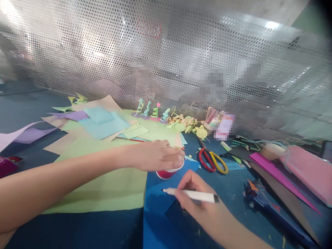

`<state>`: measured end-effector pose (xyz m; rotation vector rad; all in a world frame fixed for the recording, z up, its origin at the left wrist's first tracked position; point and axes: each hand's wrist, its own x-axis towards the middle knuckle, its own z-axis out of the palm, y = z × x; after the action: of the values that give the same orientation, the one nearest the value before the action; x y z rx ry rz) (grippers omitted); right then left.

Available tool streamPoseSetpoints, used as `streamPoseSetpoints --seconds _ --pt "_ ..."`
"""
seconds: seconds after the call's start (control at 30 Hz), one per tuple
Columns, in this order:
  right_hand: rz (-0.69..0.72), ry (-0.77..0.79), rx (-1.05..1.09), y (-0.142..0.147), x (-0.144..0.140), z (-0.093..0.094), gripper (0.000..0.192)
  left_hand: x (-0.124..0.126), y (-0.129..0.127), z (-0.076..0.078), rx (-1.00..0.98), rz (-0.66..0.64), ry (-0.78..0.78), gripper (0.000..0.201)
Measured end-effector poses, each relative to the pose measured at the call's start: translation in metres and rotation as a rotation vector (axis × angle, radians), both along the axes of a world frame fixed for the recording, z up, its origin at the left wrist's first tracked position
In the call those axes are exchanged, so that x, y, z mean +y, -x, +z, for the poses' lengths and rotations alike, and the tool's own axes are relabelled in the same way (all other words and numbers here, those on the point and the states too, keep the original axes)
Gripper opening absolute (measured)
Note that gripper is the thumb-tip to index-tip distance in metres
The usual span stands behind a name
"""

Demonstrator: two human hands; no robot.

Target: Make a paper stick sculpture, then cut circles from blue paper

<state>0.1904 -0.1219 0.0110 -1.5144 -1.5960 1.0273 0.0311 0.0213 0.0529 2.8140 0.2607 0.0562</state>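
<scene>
A: Left hand (155, 155)?
B: Grip clamped down over red cup (166, 173), pressed on blue paper (155, 207).

A: Right hand (197, 200)?
B: Grip closed around white marker (192, 195), tip pointing to 9 o'clock, just above the blue paper, at 6 o'clock of the cup.

A: Surroundings on worktop (26, 110)?
B: Scissors (212, 160) at 3 o'clock of the cup; green sheet (103, 186) at 9 o'clock; small paper figures (151, 111) at 12 o'clock, before perforated screen (181, 52).
</scene>
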Motion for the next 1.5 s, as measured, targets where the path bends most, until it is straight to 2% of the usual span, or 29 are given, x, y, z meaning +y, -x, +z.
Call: streamPoseSetpoints --seconds 0.1,0.2,0.33,0.57,0.9,1.03,1.13,1.3,1.43,1.5 --pt "0.032 -0.258 -0.263 0.014 0.001 -0.005 0.018 -0.001 0.001 0.002 0.014 0.008 0.001 0.034" --pt "0.133 -0.502 -0.452 0.021 0.008 -0.009 0.019 0.002 0.002 -0.003 0.004 -0.003 -0.015 0.032" --pt "0.179 -0.688 -0.679 0.024 0.020 -0.019 0.019 0.007 0.003 -0.011 -0.060 -0.062 -0.050 0.033" --pt "0.205 -0.802 -0.880 0.024 0.026 -0.037 0.013 0.011 0.003 -0.017 -0.155 -0.155 -0.077 0.032" --pt "0.221 -0.862 -0.902 0.011 0.015 -0.050 0.015 0.010 0.005 -0.016 -0.131 -0.139 -0.112 0.033" --pt "0.251 -0.829 -0.869 0.005 0.012 -0.042 0.019 0.010 0.004 -0.015 -0.102 -0.127 -0.075 0.033" --pt "0.222 -0.770 -0.779 0.001 0.012 -0.031 0.027 0.008 0.004 -0.013 -0.077 -0.100 -0.075 0.035" --pt "0.181 -0.455 -0.493 -0.009 0.010 -0.015 0.025 0.003 0.004 -0.006 -0.015 0.000 -0.037 0.039" --pt "0.021 -0.222 -0.331 -0.026 0.014 -0.016 0.024 -0.001 0.002 0.000 0.013 0.035 -0.008 0.040" --pt "-0.051 -0.131 -0.166 -0.036 0.021 -0.019 0.023 -0.002 0.001 0.002 0.012 0.031 0.001 0.039"
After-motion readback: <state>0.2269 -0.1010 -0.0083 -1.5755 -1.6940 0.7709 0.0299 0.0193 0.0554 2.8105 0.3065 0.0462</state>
